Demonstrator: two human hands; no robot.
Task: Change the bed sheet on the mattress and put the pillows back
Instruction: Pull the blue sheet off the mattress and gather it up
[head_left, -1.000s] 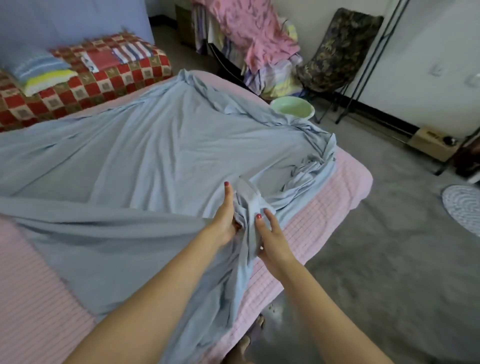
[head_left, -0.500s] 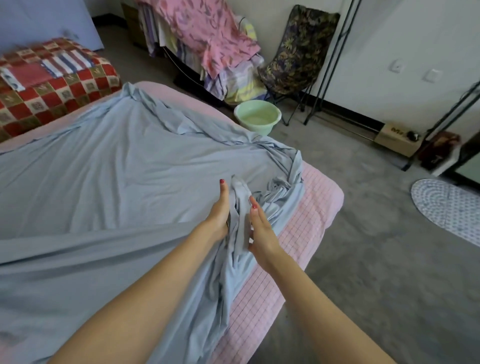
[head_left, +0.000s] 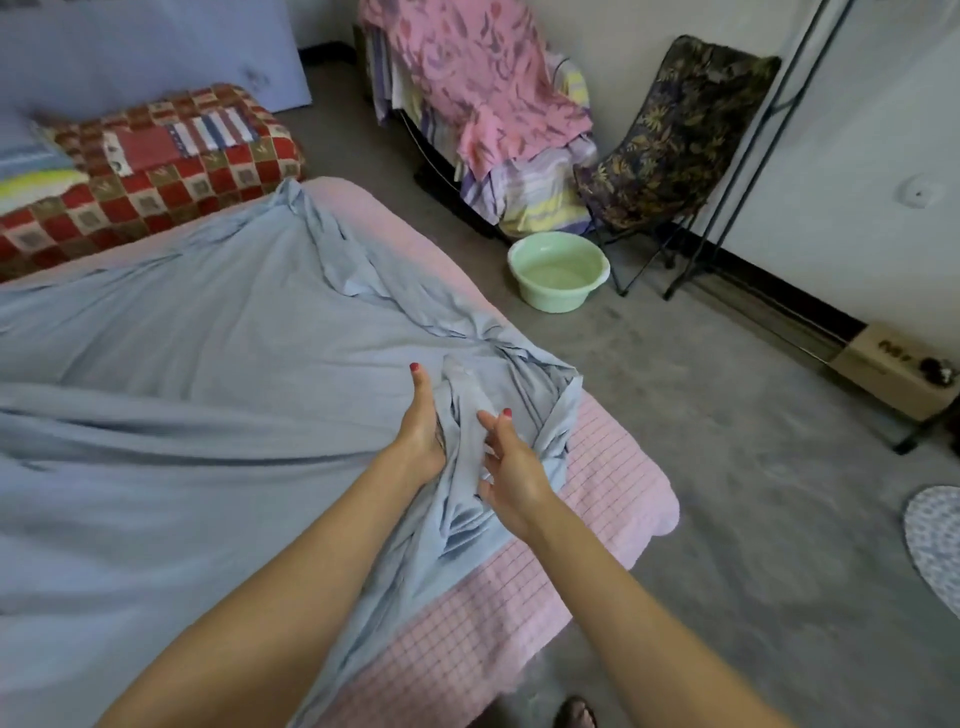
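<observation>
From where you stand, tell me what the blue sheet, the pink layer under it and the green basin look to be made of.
Blue sheet: thin, soft woven or jersey fabric, matte; it bunches into fine folds where the left hand and right hand hold it. Pink layer: quilted textile pad, judging by its stitched grid. Green basin: probably moulded plastic, smooth, faintly glossy.

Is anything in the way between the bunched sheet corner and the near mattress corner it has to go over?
Nothing visible. Both hands, left hand and right hand, grip the sheet bunch; the pink mattress corner beyond it lies bare.
</observation>
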